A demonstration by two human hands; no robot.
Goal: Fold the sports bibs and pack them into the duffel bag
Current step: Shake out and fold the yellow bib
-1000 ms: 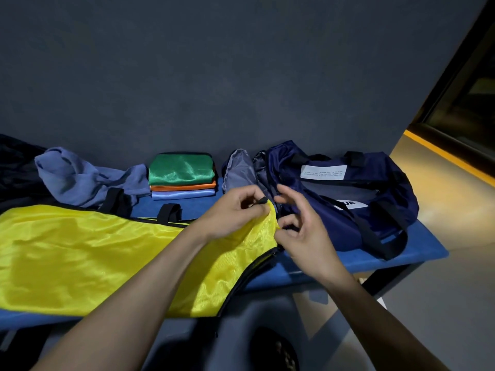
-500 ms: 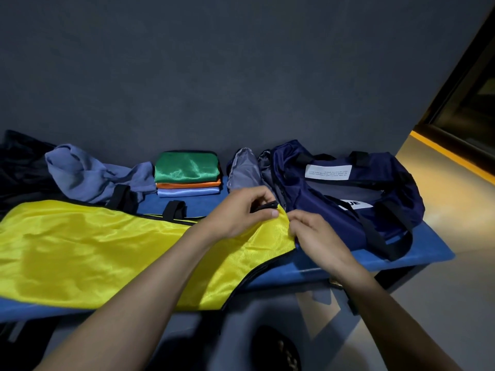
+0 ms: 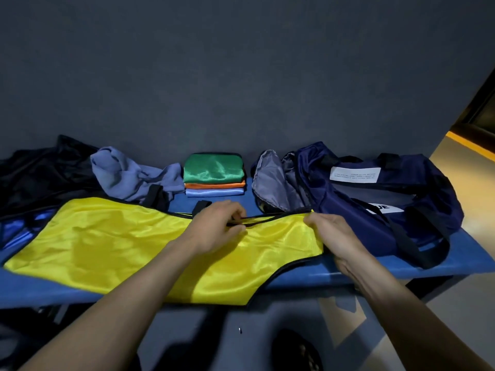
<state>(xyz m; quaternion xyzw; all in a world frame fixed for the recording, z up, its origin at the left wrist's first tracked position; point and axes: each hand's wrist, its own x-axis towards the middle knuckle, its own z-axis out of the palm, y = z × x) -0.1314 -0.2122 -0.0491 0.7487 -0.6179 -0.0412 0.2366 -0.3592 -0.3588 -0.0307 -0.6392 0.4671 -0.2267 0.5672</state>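
Note:
A yellow bib (image 3: 120,245) with black trim lies spread flat across the blue bench (image 3: 375,266). My left hand (image 3: 217,226) pinches the bib's black-edged top border near its middle. My right hand (image 3: 326,231) grips the bib's right corner, beside the navy duffel bag (image 3: 375,199). The bag stands open at the bench's right end, its grey lining showing. A stack of folded bibs (image 3: 214,172), green on orange on light blue, sits at the back by the wall.
A crumpled grey-blue garment (image 3: 128,175) and dark cloth (image 3: 40,172) lie at the back left. A blue bib (image 3: 21,226) peeks out under the yellow one at the left. The bench's front edge runs below the bib, with floor to the right.
Both hands have drawn apart along the bib's top edge, pulling the right part of the yellow bib out flat. The right hand now holds the corner.

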